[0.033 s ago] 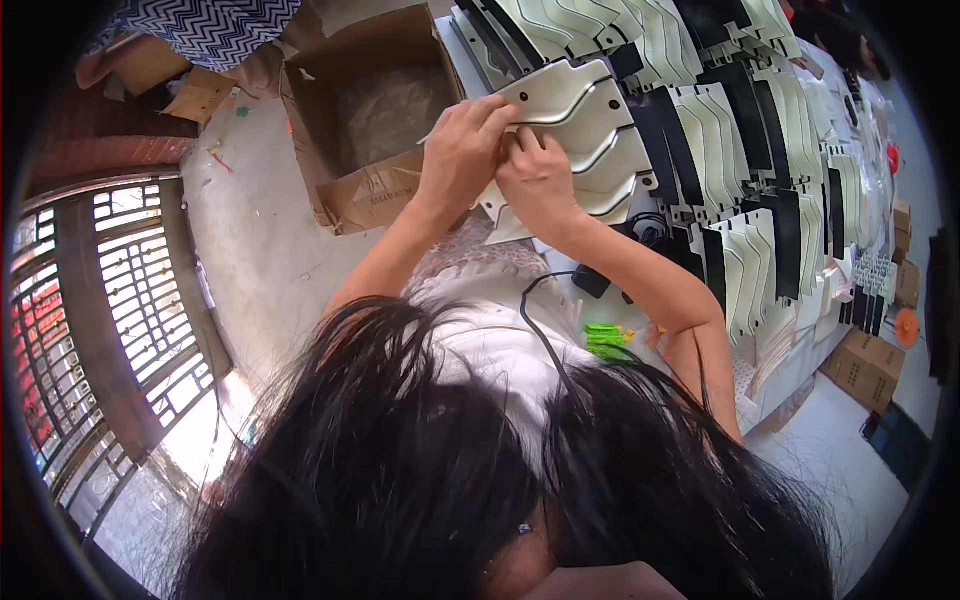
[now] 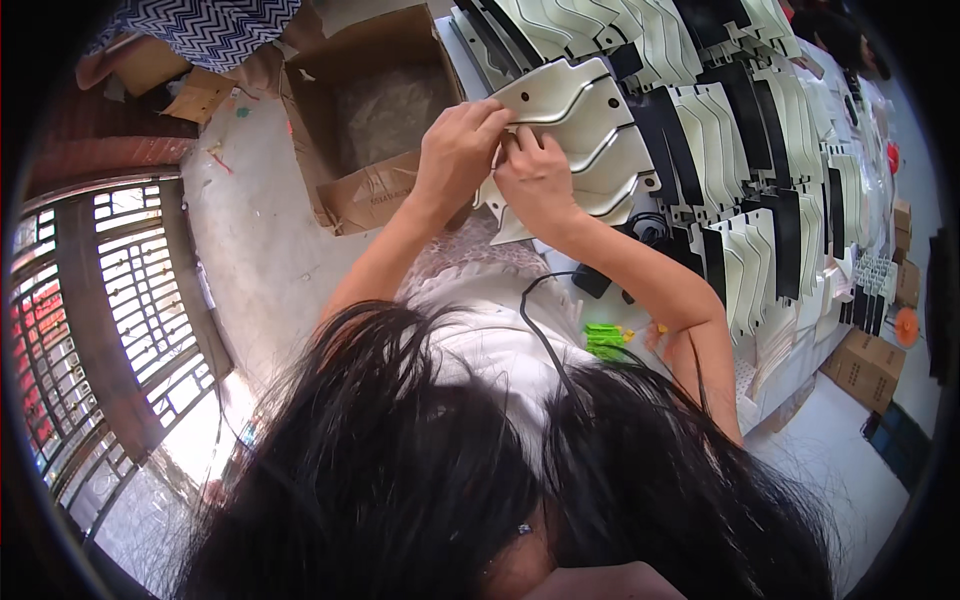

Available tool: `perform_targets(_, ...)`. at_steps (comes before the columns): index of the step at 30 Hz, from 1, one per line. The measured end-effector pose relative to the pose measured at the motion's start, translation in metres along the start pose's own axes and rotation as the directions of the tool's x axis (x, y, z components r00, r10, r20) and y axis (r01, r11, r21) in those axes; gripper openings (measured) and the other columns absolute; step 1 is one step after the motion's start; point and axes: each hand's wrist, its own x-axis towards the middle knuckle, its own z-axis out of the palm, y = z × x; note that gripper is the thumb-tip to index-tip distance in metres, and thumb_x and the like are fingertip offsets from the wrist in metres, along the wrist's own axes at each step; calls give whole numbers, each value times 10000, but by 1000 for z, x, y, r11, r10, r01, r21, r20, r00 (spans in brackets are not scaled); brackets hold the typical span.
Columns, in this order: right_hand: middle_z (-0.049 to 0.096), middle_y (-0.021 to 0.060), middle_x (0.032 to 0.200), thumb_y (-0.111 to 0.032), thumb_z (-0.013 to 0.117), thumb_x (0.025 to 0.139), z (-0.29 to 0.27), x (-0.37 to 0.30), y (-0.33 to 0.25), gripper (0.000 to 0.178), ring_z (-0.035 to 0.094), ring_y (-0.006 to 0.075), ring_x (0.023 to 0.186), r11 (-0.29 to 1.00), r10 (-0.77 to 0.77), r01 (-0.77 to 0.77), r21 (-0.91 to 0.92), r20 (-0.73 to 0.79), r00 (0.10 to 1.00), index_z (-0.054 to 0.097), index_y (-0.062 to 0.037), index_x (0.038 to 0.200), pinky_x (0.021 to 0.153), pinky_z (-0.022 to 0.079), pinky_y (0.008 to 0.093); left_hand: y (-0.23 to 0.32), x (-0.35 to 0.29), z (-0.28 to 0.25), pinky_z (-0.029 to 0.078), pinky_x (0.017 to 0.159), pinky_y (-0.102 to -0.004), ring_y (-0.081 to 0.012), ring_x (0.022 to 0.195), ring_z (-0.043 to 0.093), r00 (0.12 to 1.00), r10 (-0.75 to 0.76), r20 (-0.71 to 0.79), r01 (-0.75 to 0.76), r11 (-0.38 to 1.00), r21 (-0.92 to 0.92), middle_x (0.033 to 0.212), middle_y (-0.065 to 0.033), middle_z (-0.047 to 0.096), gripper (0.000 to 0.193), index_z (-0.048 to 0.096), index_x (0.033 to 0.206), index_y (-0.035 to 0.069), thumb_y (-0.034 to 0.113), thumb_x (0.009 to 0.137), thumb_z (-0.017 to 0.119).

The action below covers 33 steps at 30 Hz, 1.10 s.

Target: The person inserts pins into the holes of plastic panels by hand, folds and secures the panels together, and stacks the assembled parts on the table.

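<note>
Both hands (image 2: 456,150) curl close together at a cream panel (image 2: 572,98) — grip unclear — and printing (image 2: 392,196) marks the carton (image 2: 345,208).

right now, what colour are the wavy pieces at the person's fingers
The wavy pieces are pale cream, shown best in the head view.

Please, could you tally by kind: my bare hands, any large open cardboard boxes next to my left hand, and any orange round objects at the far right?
Bare hands at the cream-white molded panels: 2 (left hand, right hand)
Large open cardboard box: 1
Orange round object: 1
Total: 4
</note>
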Motion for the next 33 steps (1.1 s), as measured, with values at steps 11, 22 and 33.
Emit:
perform_targets(11, 575, 55, 796, -169, 613, 665, -27, -18, -21, 186, 526, 202, 816, 986, -134, 112, 126, 180, 974, 700, -68, 795, 696, 405, 308, -4, -23, 10, 507, 575, -303, -188, 740, 601, 996, 18, 92, -21, 999, 25, 780, -6, 575, 250, 620, 900, 96, 55, 653, 619)
perform_targets(22, 599, 68, 974, -7, 743, 703, -121, -9, 84, 260, 599, 171, 816, 687, 349, -165, 708, -122, 929, 716, -87, 950, 667, 486, 283, -15, -17, -10, 529, 627, -287, -181, 803, 636, 999, 4, -37, -2, 999, 47, 895, 6, 656, 251, 658, 912, 116, 0, 691, 637)
perform_targets(33, 601, 36, 995, -17, 681, 741, -102, 0, 73, 250, 588, 161, 688, 626, 286, -293, 723, 137, 948, 680, -100, 978, 611, 470, 253, -4, -15, -13, 517, 617, -282, -178, 805, 636, 999, 7, -53, -3, 997, 72, 884, 16, 662, 256, 676, 913, 121, -4, 690, 666)
